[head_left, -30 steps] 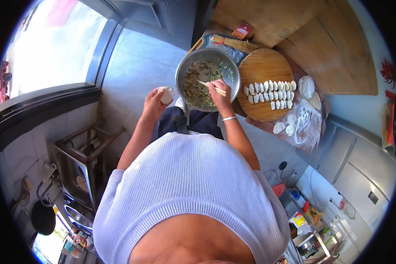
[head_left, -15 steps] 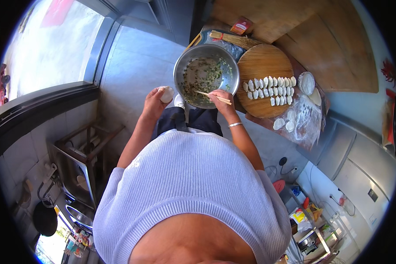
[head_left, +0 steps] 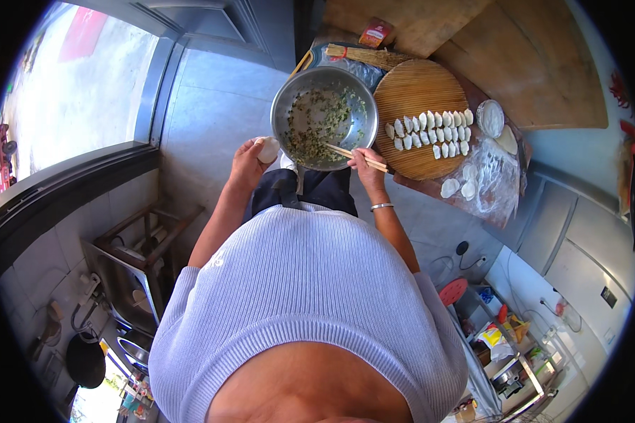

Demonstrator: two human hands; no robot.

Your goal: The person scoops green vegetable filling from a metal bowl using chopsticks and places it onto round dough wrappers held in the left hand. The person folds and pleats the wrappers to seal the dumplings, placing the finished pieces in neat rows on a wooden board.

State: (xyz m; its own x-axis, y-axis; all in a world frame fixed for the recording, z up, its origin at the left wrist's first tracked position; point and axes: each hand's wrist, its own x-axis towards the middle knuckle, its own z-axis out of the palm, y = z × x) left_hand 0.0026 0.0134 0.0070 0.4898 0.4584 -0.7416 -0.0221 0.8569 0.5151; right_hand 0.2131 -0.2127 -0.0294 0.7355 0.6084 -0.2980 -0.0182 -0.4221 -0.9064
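My left hand (head_left: 248,163) holds a round, pale dumpling wrapper (head_left: 268,150) to the left of a large steel bowl (head_left: 281,106). Inside the bowl, chopped green and brown filling (head_left: 316,144) clings to the bottom and sides. At the bowl's near right rim, my right hand (head_left: 365,168) is closed round a pair of wooden chopsticks (head_left: 342,151), whose tips reach down into the filling. Right of the bowl lies a round slatted tray (head_left: 420,84) with several folded dumplings (head_left: 441,120) in rows.
Several loose wrappers (head_left: 450,187) and a crumpled clear plastic sheet (head_left: 497,176) lie at the table's near right. Beyond are a round lidded container (head_left: 490,118), a bundle of straw stalks (head_left: 367,56) and a small red packet (head_left: 375,32). A dark-framed stand (head_left: 130,261) is at left.
My right hand has shifted slightly right, and the chopsticks now slant more toward the right rim. The left hand keeps hold of the wrapper. The whole view has shifted a little.
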